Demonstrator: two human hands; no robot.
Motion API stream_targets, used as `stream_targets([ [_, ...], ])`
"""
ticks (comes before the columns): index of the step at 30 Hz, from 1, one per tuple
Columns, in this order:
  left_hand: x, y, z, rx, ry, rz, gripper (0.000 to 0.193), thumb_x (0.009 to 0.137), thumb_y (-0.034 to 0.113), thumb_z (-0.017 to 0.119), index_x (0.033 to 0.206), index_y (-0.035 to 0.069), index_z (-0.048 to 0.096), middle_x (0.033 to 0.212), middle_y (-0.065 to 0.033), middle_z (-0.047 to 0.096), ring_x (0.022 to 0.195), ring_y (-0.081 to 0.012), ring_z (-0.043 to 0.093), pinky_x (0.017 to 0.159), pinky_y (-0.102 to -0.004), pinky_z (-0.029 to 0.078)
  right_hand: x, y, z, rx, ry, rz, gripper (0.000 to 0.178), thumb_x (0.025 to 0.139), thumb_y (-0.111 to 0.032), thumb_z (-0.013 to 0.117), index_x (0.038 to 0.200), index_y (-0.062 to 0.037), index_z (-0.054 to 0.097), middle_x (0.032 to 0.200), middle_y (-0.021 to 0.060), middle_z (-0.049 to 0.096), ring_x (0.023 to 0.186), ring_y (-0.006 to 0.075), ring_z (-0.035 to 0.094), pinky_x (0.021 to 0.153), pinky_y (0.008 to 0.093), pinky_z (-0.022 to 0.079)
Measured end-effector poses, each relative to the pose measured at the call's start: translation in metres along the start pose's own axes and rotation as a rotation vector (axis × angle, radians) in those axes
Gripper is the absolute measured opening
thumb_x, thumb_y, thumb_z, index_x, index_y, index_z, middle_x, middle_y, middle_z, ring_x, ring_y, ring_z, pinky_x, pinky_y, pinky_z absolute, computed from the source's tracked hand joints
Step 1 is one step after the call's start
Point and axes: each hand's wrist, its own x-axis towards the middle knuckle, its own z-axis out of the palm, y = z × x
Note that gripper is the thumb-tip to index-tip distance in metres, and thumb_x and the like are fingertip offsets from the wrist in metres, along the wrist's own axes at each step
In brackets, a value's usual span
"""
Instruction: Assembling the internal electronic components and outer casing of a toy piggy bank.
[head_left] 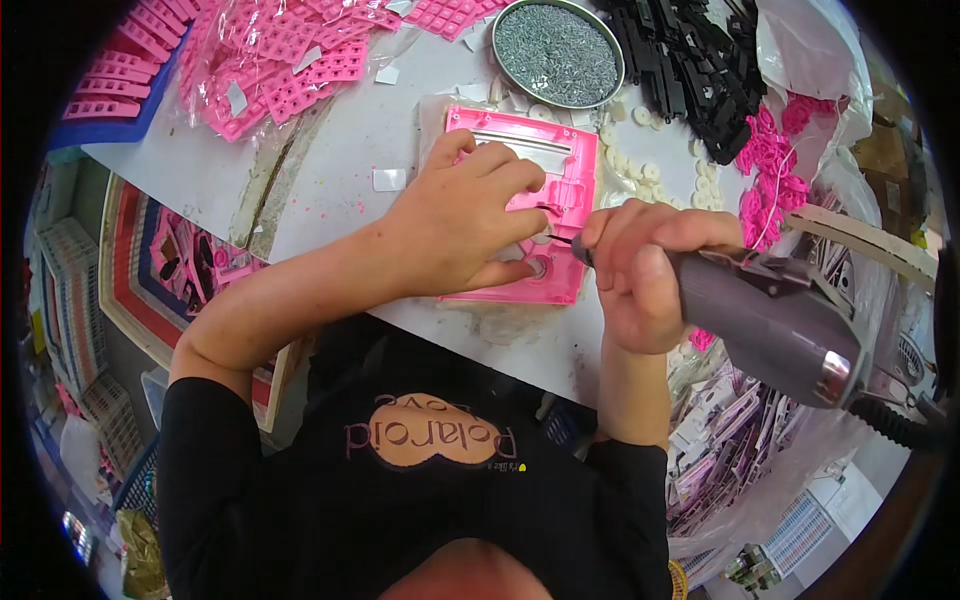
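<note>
A pink plastic housing (588, 180) lies on the white table in front of me, its inside facing up and a silvery strip (535, 150) across its far part. Over its left side spreads my left hand (465, 220), fingers apart and resting on the housing. My right hand (645, 265) is wrapped round a grey electric screwdriver (770, 310), held nearly level. The dark bit (560, 238) points left into the housing, close to my left fingertips. Whether the bit touches a screw cannot be made out.
A round tin of small screws (557, 55) stands beyond the housing. Black plastic parts (690, 60) and white round pieces (708, 185) lie to the right. Pink button grids (290, 60) fill a bag at far left. A bag of parts (735, 450) sits at lower right.
</note>
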Motion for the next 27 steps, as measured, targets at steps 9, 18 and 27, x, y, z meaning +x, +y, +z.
stream_targets([
  [9,-0.003,-0.002,0.004,0.146,-0.102,0.056,0.025,0.072,0.038,0.078,0.089,0.019,0.075,0.118,-0.003,0.059,0.11,-0.0223,0.054,0.099,-0.0526,0.035,-0.01,0.028,-0.009,0.036,-0.25,-0.035,0.025,0.086,0.004,0.066,0.101,-0.0029,0.047,0.077,0.0101,0.062,0.066,0.0179,0.061,0.064,0.0306,0.054],
  [18,0.015,-0.056,-0.038,-0.094,-0.011,-0.128,0.024,0.078,0.026,0.075,0.101,0.017,0.072,0.113,-0.0088,0.064,0.11,-0.0327,0.059,0.095,-0.0504,0.044,0.034,-0.03,-0.044,0.193,-0.119,-0.048,0.035,0.09,-0.018,0.063,0.118,-0.0056,0.046,0.06,0.0003,0.042,0.051,0.0127,0.041,0.058,0.032,0.043],
  [27,0.078,-0.183,-0.063,0.512,-0.183,-0.147,0.025,0.081,0.018,0.071,0.105,0.013,0.069,0.118,-0.0068,0.059,0.107,-0.0292,0.057,0.09,-0.0422,0.048,0.039,-0.046,-0.05,-0.076,0.071,0.059,0.048,0.088,-0.016,0.067,0.128,-0.0025,0.045,0.067,0.0025,0.05,0.06,0.0153,0.05,0.073,0.0373,0.049],
])
